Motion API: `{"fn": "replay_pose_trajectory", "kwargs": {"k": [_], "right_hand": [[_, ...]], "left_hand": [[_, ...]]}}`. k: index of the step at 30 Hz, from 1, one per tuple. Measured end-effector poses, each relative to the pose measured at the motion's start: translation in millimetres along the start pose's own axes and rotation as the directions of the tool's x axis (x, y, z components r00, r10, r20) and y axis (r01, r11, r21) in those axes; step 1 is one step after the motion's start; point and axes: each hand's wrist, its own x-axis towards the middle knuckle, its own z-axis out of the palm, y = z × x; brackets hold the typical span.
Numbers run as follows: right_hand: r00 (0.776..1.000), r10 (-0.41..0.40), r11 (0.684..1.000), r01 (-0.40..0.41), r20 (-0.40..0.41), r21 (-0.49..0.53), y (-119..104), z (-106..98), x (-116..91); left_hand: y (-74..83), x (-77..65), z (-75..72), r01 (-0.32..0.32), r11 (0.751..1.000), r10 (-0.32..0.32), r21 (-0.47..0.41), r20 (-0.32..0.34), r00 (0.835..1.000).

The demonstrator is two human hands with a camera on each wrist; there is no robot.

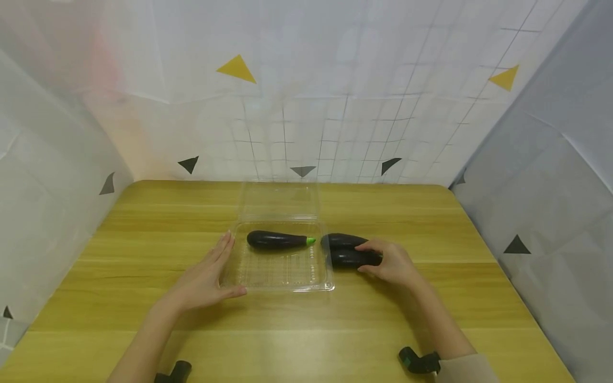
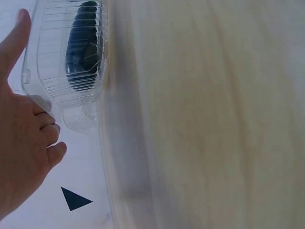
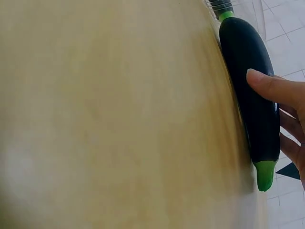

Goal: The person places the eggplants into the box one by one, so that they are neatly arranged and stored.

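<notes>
A clear plastic clamshell container (image 1: 287, 271) lies with its lid (image 1: 280, 202) folded back, and one dark eggplant (image 1: 275, 240) with a green stem end lies inside. My left hand (image 1: 206, 279) rests against the container's left side, fingers extended along it and thumb at the front edge. To the right of the container, two more eggplants lie side by side. My right hand (image 1: 390, 263) holds the nearer eggplant (image 3: 250, 90) between thumb and fingers. The farther eggplant (image 1: 341, 240) is right behind it, partly covered by the fingers.
The wooden table (image 1: 287, 340) has white sheeting (image 1: 306, 127) with yellow and black triangles behind it and at both sides. Black wrist devices show at the left wrist (image 1: 174, 372) and the right wrist (image 1: 419, 361).
</notes>
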Motion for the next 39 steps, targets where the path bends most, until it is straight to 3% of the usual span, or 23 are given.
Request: {"fn": "replay_pose_trajectory", "kwargs": {"k": [9,28,39], "right_hand": [[0.999,-0.01,1.0,0.011,0.051,-0.029,-2,-5,-3],[0.998,-0.034,0.999,0.036,0.051,-0.04,-13,-31,-12],[0.998,-0.054,0.998,0.052,-0.044,-0.044,-19,-48,-7]], "left_hand": [[-0.2,0.5,-0.3,0.006,1.0,-0.006,-0.009,0.006,1.0],[-0.5,0.4,0.5,-0.012,1.0,0.012,0.002,-0.006,1.0],[-0.6,0.3,-2.0,-0.005,1.0,0.005,-0.006,0.012,1.0]]}}
